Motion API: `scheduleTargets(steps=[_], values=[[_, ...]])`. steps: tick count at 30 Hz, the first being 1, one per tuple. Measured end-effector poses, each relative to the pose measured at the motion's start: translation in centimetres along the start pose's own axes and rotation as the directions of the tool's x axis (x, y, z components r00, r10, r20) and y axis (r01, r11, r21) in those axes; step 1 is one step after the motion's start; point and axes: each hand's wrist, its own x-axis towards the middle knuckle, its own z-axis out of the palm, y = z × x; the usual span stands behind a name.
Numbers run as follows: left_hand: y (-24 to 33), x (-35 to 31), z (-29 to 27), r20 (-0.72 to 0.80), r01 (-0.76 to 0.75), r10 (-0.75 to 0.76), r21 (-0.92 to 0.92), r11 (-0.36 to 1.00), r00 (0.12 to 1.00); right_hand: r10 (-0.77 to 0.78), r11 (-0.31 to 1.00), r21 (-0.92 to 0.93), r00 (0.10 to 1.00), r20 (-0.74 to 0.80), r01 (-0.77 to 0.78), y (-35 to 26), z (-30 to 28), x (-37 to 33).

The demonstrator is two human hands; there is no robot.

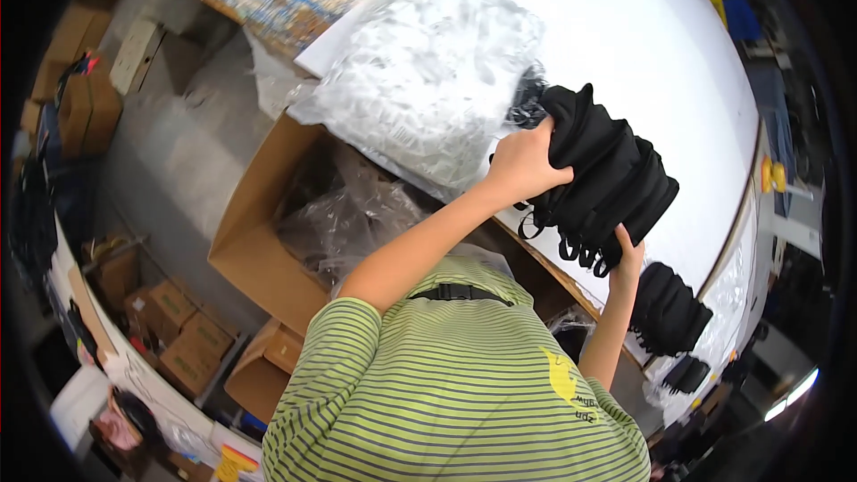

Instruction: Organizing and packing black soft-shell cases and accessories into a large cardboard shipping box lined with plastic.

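Over the white tabletop (705, 116) I hold a row of black fabric pouches (607, 170), pressed side by side, with small loops hanging from their near edge. My left hand (528, 165) is closed on the left end of the row, its thumb on the near side. At the lower right end my right hand (628, 254) grips the same pouches, most of its fingers hidden. Left of them on the table lies a large heap of clear plastic bags (428, 62). Another bunch of black pouches (668, 308) rests on the table beyond my right hand.
Below the table's near edge stands an open cardboard box (259, 232) with clear plastic inside. A smaller black bundle (687, 375) sits by the table's right end. Several cartons (192, 339) are on the floor at the left. A person (125, 419) is at the lower left.
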Motion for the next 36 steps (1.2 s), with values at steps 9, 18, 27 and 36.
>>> scheduleTargets(steps=[9,18,27,36], values=[[5.9,12.4,8.6,0.103,-0.238,0.241,-0.038,0.970,0.965,-0.080,0.997,-0.004,0.984,-0.160,0.080,-5.1,-7.3,7.7],[-0.9,28.5,18.8,0.235,0.027,-0.056,0.125,0.992,0.970,-0.001,0.935,-0.348,0.978,-0.210,-0.073,0.8,-10.1,27.4],[-2.6,31.0,19.1,0.189,0.142,-0.138,-0.012,0.990,0.972,0.065,0.952,-0.266,0.949,-0.308,-0.151,2.3,-11.2,29.5],[-5.1,20.1,9.4,-0.185,-0.152,0.146,-0.018,0.988,0.972,-0.687,0.658,-0.665,0.642,-0.339,0.353,-2.5,-5.1,24.6]])
